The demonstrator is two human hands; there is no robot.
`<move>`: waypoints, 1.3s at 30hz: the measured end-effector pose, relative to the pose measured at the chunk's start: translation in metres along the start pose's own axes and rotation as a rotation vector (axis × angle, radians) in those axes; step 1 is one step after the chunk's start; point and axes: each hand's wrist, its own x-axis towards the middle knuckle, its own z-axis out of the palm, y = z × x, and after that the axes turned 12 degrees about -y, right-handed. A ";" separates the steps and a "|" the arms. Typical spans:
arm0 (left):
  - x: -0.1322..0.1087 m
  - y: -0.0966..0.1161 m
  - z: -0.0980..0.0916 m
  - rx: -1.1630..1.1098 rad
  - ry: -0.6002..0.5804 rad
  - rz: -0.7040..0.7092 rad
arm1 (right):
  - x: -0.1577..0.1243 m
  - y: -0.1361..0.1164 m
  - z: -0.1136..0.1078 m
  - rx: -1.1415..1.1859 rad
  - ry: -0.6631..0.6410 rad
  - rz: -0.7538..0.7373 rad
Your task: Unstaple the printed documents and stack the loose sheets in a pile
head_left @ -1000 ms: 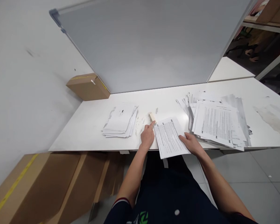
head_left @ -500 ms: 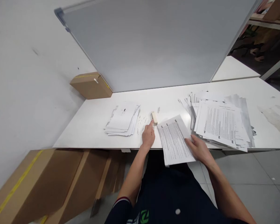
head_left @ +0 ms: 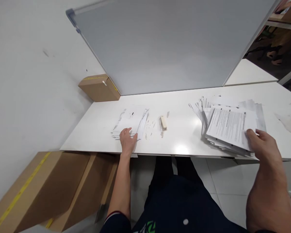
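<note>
My left hand rests at the front edge of the left stack of white papers, thumb and fingers apart, touching the near edge. My right hand pinches the right edge of a printed sheet, thumb on top. This sheet lies over the larger, untidy pile of papers at the right, whose edges stick out in several directions. Between the two stacks a small cream-coloured stapler lies on the white table, with neither hand on it.
A grey-white board stands along the table's back edge. One cardboard box sits at the back left corner against the wall. Larger cardboard boxes with yellow tape stand on the floor at the left, below the table.
My right hand has carried the printed sheet from the table's front middle onto the right pile. My left hand has left the stapler and moved left to the other stack.
</note>
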 end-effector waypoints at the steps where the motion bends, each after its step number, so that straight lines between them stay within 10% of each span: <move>1: 0.002 -0.003 0.000 0.008 -0.041 -0.003 | 0.001 0.003 0.001 -0.062 0.021 0.078; 8: 0.008 -0.005 -0.002 0.013 -0.156 -0.041 | -0.030 -0.017 0.015 -0.116 0.167 0.094; 24: 0.019 -0.010 -0.004 -0.450 -0.114 -0.324 | -0.059 -0.068 0.100 -0.041 -0.062 -0.344; 31: -0.028 0.029 -0.018 -0.577 0.123 -0.220 | -0.089 -0.104 0.138 0.283 -0.537 -0.357; 39: -0.104 0.102 -0.020 -0.562 -0.205 0.265 | -0.103 -0.139 0.176 0.782 -1.094 -0.175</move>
